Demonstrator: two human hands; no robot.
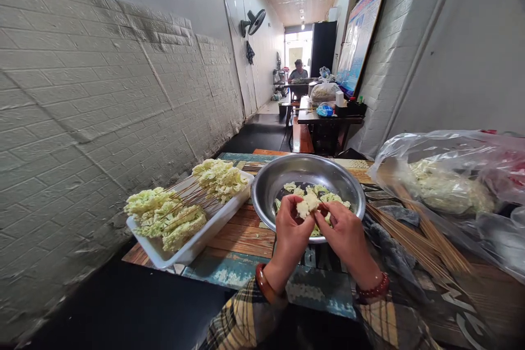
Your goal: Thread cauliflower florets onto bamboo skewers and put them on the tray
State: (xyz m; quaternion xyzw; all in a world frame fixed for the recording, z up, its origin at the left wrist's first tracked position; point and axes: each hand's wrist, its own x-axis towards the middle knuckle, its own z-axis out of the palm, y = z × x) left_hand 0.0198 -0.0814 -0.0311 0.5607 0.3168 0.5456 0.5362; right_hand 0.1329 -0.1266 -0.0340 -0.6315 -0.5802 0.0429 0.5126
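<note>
Above the near side of a steel bowl [262, 197], a pale cauliflower floret [307, 206] is held between my two hands. My left hand [293, 232] pinches it from the left with thumb and fingers. On the other side, the closed fingertips of my right hand [343, 232] press against its lower right edge; whether they also grip a skewer is hidden. Loose cauliflower pieces [334, 198] lie inside the bowl. To the left, a white tray [217, 229] carries bunches of skewered cauliflower [219, 179] at both ends, with the thin sticks running between them.
Bare bamboo skewers [430, 238] lie on the patterned wooden table [246, 235] at right, beside a clear plastic bag [447, 167] of cauliflower. A brick-patterned wall [102, 115] runs along the left. Further back stand another table [307, 115] with bags and a seated person [298, 71].
</note>
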